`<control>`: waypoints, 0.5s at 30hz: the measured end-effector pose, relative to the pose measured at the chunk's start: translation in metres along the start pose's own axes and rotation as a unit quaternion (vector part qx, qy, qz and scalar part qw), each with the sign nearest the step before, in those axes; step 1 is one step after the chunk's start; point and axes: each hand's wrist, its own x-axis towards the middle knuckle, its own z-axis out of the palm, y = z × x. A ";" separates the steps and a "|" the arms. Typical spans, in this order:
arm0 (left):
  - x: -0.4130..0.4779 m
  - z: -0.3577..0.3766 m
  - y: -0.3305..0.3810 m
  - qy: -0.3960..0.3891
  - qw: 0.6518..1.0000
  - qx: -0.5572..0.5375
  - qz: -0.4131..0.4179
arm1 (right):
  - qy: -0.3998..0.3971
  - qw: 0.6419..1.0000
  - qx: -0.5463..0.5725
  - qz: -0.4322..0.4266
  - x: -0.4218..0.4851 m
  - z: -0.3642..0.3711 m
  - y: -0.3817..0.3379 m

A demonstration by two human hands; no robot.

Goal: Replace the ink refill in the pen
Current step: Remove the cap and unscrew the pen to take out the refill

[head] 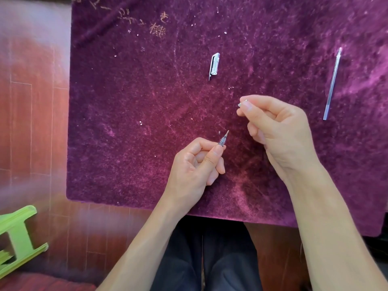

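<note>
My left hand [196, 162] grips a pen [223, 139] low over the purple cloth [136, 112]; only the front end with its metal writing point sticks out past my thumb, aimed up and right. My right hand [277, 127] pinches a tiny clear-and-metal piece [240, 102] between thumb and forefinger, a short way above and right of the pen's point; most of that piece is hidden by my fingers. A clear pen cap [214, 66] with a clip lies farther up the cloth. A long thin refill tube [332, 82] lies at the right.
The purple cloth covers the table, its near edge just above my lap. A wooden floor shows at the left, with a green plastic stool [16, 236] at the lower left. My dark trousers [205, 259] fill the bottom middle.
</note>
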 end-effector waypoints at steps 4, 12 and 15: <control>0.001 0.000 0.000 0.007 1.000 0.000 -0.004 | 0.059 0.992 -0.086 -0.067 0.022 0.011 -0.010; 0.001 0.000 0.002 0.008 1.000 -0.020 -0.016 | 0.089 0.945 -0.265 -0.171 0.052 0.030 -0.021; 0.001 0.000 0.003 0.009 0.999 -0.027 -0.020 | 0.086 0.935 -0.290 -0.184 0.058 0.034 -0.022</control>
